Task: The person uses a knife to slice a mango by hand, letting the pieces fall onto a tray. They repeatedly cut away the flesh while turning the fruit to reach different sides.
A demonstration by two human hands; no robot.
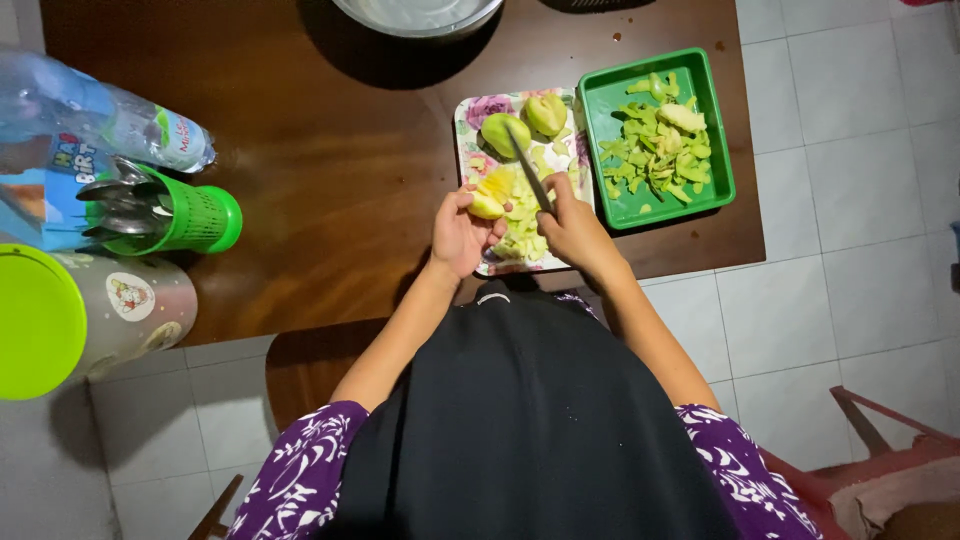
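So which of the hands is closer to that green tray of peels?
The right hand, holding the knife, sits just beside the green tray. The left hand, holding a fruit piece, is farther away across the floral plate.

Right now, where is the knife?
In the head view, the knife is in the right hand, blade angled over the flowered tray, just left of the green tray of peelings.

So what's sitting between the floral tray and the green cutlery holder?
Nothing: in the head view only bare dark wooden table lies between the floral tray and the green cutlery holder.
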